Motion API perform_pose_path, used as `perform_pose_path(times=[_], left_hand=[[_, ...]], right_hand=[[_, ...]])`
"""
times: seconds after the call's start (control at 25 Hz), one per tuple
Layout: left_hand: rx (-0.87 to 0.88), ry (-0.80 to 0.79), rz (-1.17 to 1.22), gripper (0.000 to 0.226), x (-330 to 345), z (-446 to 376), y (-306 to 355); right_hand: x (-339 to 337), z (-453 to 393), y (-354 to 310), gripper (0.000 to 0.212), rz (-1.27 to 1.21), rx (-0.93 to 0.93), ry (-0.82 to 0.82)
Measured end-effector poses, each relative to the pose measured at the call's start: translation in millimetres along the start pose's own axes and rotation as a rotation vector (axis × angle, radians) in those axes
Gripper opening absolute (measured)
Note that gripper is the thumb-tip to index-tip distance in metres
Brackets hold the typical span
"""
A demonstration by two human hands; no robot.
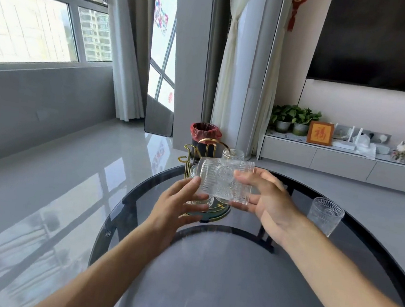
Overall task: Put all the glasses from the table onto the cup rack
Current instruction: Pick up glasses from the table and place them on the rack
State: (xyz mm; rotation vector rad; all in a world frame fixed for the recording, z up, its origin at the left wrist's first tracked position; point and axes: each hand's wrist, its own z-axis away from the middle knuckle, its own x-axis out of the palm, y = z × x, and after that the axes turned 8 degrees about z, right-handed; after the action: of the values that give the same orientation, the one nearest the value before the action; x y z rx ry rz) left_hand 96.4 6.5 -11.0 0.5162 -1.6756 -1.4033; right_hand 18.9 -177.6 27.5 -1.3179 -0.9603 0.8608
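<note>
A clear ribbed glass (223,180) lies on its side in the air above the round dark glass table (207,268). My right hand (270,206) grips its right end between thumb and fingers. My left hand (177,206) touches its left end with spread fingers. Right behind the held glass stands the gold wire cup rack (197,152) on a round base (216,215), with glasses on it, one (233,154) at its far side. Another clear patterned glass (325,215) stands upright on the table to the right of my right wrist.
A bin with a red liner (205,134) stands on the floor beyond the table. A low white cabinet (348,161) with plants and ornaments runs along the right wall under a dark TV. Glossy grey floor lies to the left.
</note>
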Motion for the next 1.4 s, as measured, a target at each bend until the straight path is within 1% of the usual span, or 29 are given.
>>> perform_pose_path(times=[0.08,0.12,0.16,0.28,0.36,0.4,0.44,0.48,0.52,0.56,0.6,0.64,0.68,0.72,0.76,0.84,0.96,1.04,1.12,1.24,1.4], left_hand=[[0.016,-0.016,0.086,0.036,-7,-2,5],[0.027,-0.010,0.123,0.033,-10,-4,6],[0.037,0.010,0.172,0.036,-11,-7,7],[0.065,0.108,0.319,0.055,-18,-18,9],[0.106,0.171,0.359,0.063,-24,-28,12],[0.144,0.191,0.364,0.061,-28,-34,15],[0.189,0.204,0.360,0.056,-33,-42,20],[0.240,0.215,0.349,0.050,-38,-49,27],[0.289,0.231,0.330,0.046,-43,-56,35],[0.337,0.255,0.302,0.046,-49,-64,43],[0.380,0.286,0.255,0.051,-55,-72,51],[0.416,0.318,0.186,0.060,-61,-79,57],[0.447,0.344,0.103,0.069,-65,-86,61],[0.476,0.358,0.021,0.076,-69,-92,62],[0.500,0.358,-0.049,0.080,-71,-98,62],[0.515,0.350,-0.143,0.076,-74,-106,58],[0.483,0.320,-0.241,0.069,-73,-120,50],[0.473,0.320,-0.326,0.059,-70,-128,44],[0.473,0.352,-0.394,0.052,-71,-133,39],[0.430,0.359,-0.474,0.053,-73,-140,34],[0.348,0.365,-0.577,0.064,-72,-145,17]], right_hand=[[18,-4,-2,0.067,-0.097,-0.009,-0.043],[26,-6,-1,0.065,-0.128,-0.013,-0.067],[33,-8,2,0.063,-0.147,-0.016,-0.088],[50,-17,13,0.058,-0.136,0.006,-0.153],[55,-27,14,0.057,-0.048,0.007,-0.201],[56,-34,12,0.053,0.029,-0.010,-0.215],[57,-43,8,0.044,0.120,-0.049,-0.190],[57,-52,4,0.035,0.233,-0.114,-0.119],[54,-63,-1,0.031,0.425,-0.219,-0.008],[51,-76,-8,0.035,0.739,-0.351,0.113],[46,-91,-11,0.044,1.092,-0.444,0.169],[44,-105,-13,0.052,1.353,-0.467,0.160],[41,-117,-13,0.057,1.489,-0.414,0.105],[38,-126,-11,0.059,1.535,-0.331,0.047],[36,-133,-9,0.059,1.524,-0.271,0.001],[34,-138,-6,0.056,1.490,-0.263,-0.038],[36,-142,-9,0.045,1.480,-0.344,0.030],[36,-145,-11,0.042,1.535,-0.346,0.045],[41,-145,-15,0.043,1.589,-0.324,0.022],[44,-146,-19,0.043,1.621,-0.300,0.017],[42,-150,-22,0.043,1.635,-0.292,0.036]])
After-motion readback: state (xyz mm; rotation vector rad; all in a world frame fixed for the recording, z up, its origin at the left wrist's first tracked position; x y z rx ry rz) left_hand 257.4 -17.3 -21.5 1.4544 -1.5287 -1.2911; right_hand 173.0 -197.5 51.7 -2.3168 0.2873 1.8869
